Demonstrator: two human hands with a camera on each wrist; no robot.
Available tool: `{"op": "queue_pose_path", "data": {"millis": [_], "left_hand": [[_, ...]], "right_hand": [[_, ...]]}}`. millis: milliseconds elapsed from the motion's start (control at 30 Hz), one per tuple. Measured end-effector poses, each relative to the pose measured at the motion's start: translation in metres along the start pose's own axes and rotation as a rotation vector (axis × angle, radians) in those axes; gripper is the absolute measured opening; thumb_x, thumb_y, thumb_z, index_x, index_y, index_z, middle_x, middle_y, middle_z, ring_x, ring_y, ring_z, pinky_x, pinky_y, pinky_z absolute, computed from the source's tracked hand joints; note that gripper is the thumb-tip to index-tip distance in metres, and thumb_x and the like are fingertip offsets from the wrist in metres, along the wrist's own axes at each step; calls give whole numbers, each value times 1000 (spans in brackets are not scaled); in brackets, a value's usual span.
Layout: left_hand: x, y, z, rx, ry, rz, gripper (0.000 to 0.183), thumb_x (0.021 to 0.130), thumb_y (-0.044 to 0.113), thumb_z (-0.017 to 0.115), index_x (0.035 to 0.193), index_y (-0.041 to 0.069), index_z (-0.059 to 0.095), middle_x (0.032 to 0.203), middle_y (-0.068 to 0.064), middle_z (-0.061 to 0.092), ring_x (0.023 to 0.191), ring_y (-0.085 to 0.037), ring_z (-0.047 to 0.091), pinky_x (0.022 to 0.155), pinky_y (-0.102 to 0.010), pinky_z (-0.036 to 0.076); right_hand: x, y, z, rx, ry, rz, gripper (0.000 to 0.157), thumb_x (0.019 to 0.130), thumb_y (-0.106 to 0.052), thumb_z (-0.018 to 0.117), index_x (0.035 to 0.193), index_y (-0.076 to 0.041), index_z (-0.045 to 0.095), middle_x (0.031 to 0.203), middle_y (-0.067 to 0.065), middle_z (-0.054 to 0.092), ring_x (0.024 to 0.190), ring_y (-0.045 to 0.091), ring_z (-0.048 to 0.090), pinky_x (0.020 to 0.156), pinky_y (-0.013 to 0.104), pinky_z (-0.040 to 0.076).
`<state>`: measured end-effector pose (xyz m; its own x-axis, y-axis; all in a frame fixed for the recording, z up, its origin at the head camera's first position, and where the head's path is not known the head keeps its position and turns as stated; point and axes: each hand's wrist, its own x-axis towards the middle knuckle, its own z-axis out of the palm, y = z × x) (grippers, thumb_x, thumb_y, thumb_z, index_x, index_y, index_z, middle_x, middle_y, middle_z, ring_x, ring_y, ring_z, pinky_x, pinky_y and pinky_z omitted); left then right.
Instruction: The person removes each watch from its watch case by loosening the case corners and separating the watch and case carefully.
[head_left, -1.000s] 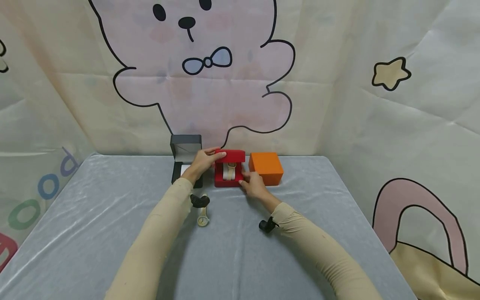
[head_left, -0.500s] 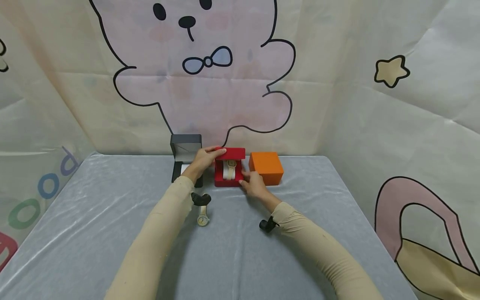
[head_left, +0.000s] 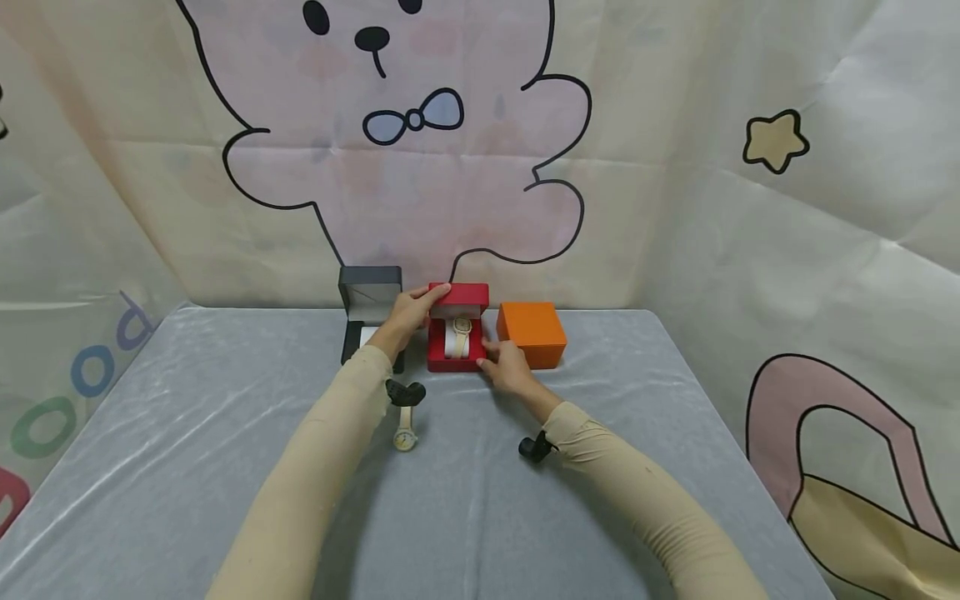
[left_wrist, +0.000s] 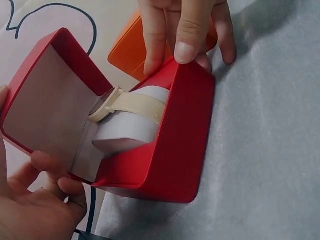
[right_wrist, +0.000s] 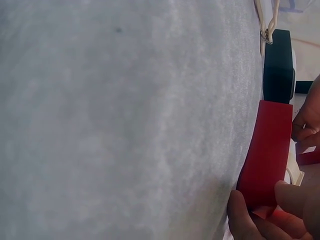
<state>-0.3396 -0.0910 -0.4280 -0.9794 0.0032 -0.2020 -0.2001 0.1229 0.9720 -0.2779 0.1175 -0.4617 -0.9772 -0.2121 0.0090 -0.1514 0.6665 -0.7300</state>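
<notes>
A red watch box (head_left: pixel 456 365) stands at the back of the table with its lid (head_left: pixel 468 294) raised. Inside, a cream-strapped watch (left_wrist: pixel 135 106) is wrapped around a white cushion (left_wrist: pixel 125 132). My left hand (head_left: pixel 407 319) holds the lid at its left side, thumb on the edge. At the lower right of the box, my right hand (head_left: pixel 510 369) grips the base, with its thumb over the rim in the left wrist view. Another cream-strapped watch (head_left: pixel 405 438) lies on the table, its upper strap partly hidden by the left wrist camera.
Left of the red box is an opened dark grey box (head_left: pixel 371 292) with something white inside, partly covered by my left hand. An orange box (head_left: pixel 532 333) stands close on the right. The grey cloth-covered table (head_left: pixel 465 500) ends at a printed curtain (head_left: pixel 510 208) behind.
The red lid has swung up and back with my left hand, uncovering more of the watch inside. My right hand stays at the base.
</notes>
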Motion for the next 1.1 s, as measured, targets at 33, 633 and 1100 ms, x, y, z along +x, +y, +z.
{"op": "queue_pose_path", "data": {"millis": [33,633,1100], "left_hand": [[0,1,0,-4,-5,-8,71,85,63,70,143,23,58,64,4,44,66,-15,42,78,-35,38],[2,12,8,34,54,-108,91,87,83,42,145,14,54,112,-14,54,65,-14,43,65,-27,37],[2,10,-9,7,-156,-120,81,93,75,43,153,22,43,162,-10,39,54,-7,49,80,-30,45]], "right_hand": [[-1,-1,0,0,2,2,47,98,-7,65,141,5,53,147,15,56,131,23,52,107,41,46],[0,0,0,1,-10,36,48,98,-9,66,142,1,53,148,12,55,129,21,52,110,40,45],[1,0,1,-13,-4,19,47,98,-9,66,141,3,54,147,12,56,129,22,54,109,40,46]]}}
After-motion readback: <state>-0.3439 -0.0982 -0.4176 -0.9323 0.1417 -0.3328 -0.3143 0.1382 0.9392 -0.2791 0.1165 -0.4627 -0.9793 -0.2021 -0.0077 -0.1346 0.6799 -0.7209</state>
